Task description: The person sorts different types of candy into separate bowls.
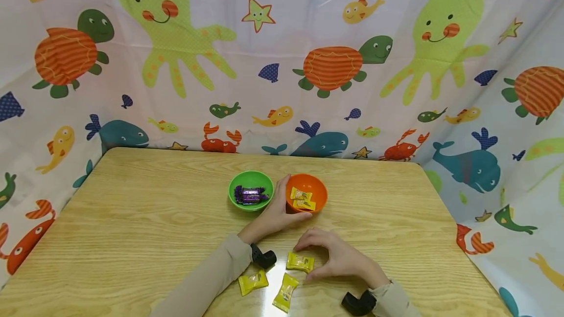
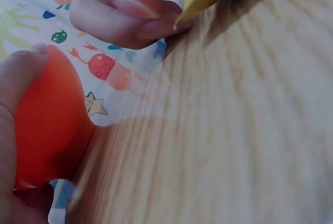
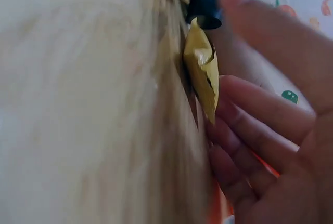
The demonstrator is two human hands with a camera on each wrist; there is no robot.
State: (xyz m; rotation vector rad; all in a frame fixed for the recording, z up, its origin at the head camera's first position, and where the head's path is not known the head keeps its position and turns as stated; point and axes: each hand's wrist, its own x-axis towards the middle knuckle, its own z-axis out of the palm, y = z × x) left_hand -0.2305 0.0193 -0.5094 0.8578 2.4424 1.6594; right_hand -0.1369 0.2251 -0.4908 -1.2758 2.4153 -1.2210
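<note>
yellow packet (image 3: 202, 70) just beside the right hand (image 3: 302, 167)

free room right of the orange bowl (image 1: 317, 188); left grip (image 1: 277, 212) blocks its left.

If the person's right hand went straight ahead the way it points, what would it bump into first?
Most likely the yellow wrapped sweet right by its fingers. Depth is unclear, so the right hand may already be touching it.

Left hand (image 1: 276, 212) extended farther forward — right hand (image 1: 338, 257) nearer, fingers (image 1: 318, 237) curved, thumb (image 1: 318, 273) apart.
</note>
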